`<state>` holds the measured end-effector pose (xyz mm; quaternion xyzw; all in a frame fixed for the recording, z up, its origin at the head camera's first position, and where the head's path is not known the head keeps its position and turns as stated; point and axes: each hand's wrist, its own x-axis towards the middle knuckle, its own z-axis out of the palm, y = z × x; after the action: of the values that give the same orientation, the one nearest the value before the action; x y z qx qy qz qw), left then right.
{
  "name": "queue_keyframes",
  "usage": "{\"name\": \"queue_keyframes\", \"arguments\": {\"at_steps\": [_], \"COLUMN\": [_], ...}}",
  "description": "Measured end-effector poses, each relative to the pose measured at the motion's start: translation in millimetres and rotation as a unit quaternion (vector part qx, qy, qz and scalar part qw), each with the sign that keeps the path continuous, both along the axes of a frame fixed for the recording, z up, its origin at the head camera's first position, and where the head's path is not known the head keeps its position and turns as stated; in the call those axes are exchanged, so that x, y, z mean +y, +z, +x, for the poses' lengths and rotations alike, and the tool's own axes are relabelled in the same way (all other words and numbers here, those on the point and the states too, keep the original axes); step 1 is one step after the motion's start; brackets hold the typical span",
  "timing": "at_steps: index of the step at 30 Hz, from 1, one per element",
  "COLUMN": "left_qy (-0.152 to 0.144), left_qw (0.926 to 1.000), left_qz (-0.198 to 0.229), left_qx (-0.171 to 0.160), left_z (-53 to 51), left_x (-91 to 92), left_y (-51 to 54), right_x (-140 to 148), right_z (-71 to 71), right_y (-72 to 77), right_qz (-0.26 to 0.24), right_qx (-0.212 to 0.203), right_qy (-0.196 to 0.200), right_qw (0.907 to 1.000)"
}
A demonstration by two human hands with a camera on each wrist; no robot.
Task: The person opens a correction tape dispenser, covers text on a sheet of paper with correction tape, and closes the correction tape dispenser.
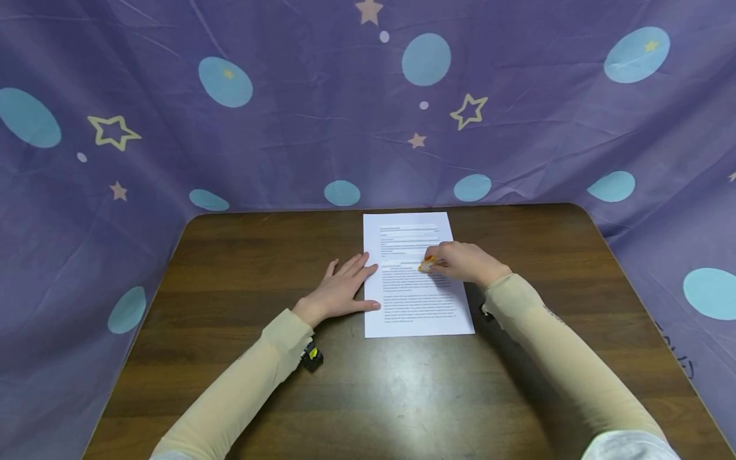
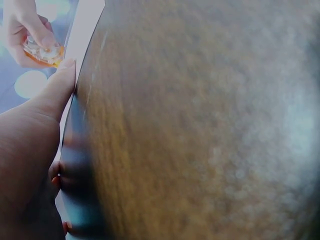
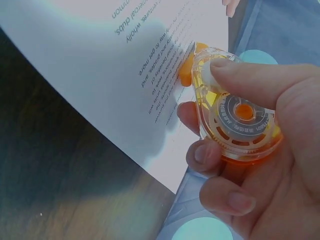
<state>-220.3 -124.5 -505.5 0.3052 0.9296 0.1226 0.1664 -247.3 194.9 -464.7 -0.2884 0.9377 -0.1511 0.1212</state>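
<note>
The left hand point(image 1: 339, 292), fingers straight and spread, rests at just the left edge of the printed sheet point(image 1: 415, 295) on the bench point(image 1: 259, 255), so the paper could skew if the right hand point(image 1: 464, 260), gripping the correction tape dispenser point(image 3: 237, 120) over the text, drags hard. Whether the dispenser meets the paper is unclear; the right hand hides some print.

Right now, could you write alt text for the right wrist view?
Right-hand fingers grip a clear-and-orange dispenser, apparently correction tape, at a printed paper sheet; whether it touches is unclear. The sheet lies on a dark wooden table, with pale-dotted blue cloth beyond.
</note>
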Motion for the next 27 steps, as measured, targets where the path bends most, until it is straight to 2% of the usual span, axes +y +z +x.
{"name": "queue_keyframes", "arguments": {"at_steps": [7,17,27], "left_qy": [0.000,-0.001,-0.001], "left_qw": [1.0000,1.0000,1.0000], "left_qz": [0.003,0.001,0.000], "left_qx": [0.001,0.000,0.000], "left_z": [0.0,-0.3,-0.6], "left_x": [-0.3,-0.3,0.7], "left_y": [-0.9,1.7,-0.3], "right_x": [-2.2,-9.2,-7.9], "right_z": [0.9,6.2,7.5], "right_y": [-0.9,4.7,5.2], "right_qz": [-0.007,0.023,0.041], "right_qx": [0.006,0.070,0.065], "right_qy": [0.008,0.027,0.014], "right_qw": [0.9999,0.9969,0.9970]}}
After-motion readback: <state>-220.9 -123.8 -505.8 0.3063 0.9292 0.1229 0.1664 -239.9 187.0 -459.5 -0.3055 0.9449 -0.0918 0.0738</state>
